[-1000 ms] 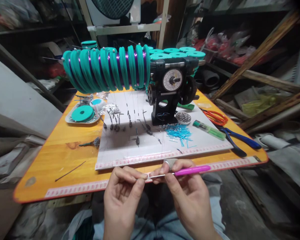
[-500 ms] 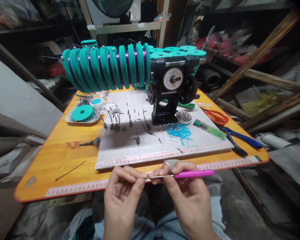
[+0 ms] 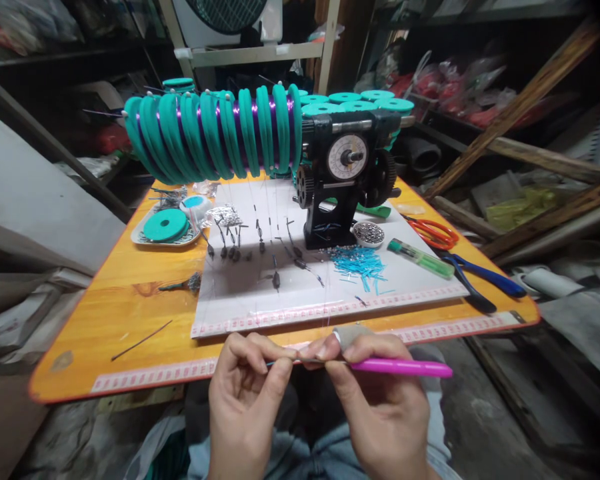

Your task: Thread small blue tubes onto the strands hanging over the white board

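Note:
My right hand (image 3: 380, 393) is closed around a hook tool with a pink handle (image 3: 405, 367). The handle points right, and its thin metal shaft (image 3: 313, 361) runs left to my other hand. On one right finger sits a grey cover (image 3: 353, 333). My left hand (image 3: 247, 393) pinches at the shaft's far end, thumb against forefinger. A small blue tip (image 3: 270, 364) shows between those fingers; the rest of it is hidden. Fine lines come down from the row of teal spools (image 3: 213, 137) toward my fingers.
A black winding machine (image 3: 337, 180) with a dial stands on a white board (image 3: 245, 293). Blue sticks (image 3: 357, 263), a bowl of metal beads (image 3: 369, 233), a green knife (image 3: 420, 259), pliers (image 3: 480, 277) and orange-handled scissors (image 3: 435, 233) lie right. Dark weights (image 3: 276, 280) hang in front.
The hook tool and my right hand have shifted slightly right and down. Less bare shaft shows between my hands, and a blue tip now appears at my left fingers.

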Demonstrator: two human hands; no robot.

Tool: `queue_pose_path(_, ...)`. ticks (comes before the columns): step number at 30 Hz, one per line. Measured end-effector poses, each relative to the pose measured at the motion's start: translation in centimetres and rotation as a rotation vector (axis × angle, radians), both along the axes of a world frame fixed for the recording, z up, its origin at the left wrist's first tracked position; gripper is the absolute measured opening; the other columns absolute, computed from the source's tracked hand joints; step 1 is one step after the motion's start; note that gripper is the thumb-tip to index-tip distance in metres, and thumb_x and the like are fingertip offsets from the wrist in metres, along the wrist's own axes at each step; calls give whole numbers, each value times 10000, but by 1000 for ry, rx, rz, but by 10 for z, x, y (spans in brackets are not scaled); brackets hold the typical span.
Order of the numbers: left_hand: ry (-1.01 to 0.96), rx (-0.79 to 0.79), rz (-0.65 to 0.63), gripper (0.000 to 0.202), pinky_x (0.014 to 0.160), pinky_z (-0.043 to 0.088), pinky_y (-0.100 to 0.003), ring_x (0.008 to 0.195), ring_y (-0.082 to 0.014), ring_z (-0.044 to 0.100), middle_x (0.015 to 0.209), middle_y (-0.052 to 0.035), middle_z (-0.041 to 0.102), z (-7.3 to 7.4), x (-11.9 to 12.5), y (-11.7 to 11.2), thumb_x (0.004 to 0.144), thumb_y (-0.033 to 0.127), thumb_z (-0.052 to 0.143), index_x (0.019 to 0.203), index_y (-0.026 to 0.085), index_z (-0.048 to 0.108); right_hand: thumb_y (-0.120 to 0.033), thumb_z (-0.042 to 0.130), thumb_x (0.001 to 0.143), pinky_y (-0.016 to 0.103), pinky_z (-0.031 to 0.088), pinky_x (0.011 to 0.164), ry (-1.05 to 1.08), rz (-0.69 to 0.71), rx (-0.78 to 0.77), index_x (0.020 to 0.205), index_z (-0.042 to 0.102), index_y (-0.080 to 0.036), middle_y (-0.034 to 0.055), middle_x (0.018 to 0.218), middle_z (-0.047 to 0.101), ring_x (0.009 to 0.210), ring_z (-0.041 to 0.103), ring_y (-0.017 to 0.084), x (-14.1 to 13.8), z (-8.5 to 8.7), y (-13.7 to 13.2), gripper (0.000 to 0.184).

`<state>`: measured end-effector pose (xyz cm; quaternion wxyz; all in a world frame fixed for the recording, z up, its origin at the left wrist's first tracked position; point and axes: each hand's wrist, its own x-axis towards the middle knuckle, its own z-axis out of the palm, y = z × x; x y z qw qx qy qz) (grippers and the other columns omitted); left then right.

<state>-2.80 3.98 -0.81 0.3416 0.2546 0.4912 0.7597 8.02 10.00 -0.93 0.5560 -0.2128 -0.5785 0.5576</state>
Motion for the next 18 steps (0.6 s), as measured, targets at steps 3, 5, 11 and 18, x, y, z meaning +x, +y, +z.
queue_pose_path(3,66,-2,-39,264,760,524,-189,763,-103,642,754,36,648,-2,-2,-2,879,158,671,746,210,449,17,575,878,276,622,811,-24,4,52,979,582,-249,0,912,651,882,714,148,2,2,3,285)
queue_pose_path(5,98,-8,-40,267,758,520,-186,769,-104,639,755,35,644,-3,-3,-4,887,151,658,744,211,441,16,585,873,280,610,826,-77,46,95,975,587,-248,6,921,666,903,709,155,4,3,6,283)
queue_pose_path(11,87,-17,-48,191,768,548,-203,775,-111,671,797,22,654,-6,-6,-2,879,168,676,792,211,511,-78,600,925,252,618,775,56,147,-130,967,591,-265,-8,909,671,849,718,132,2,7,12,192)
queue_pose_path(18,34,-16,-21,210,740,542,-177,754,-100,657,783,19,645,-5,-6,0,851,192,716,783,202,518,-122,639,922,204,611,735,147,134,-243,933,605,-258,-23,860,699,796,733,116,-3,11,8,140)
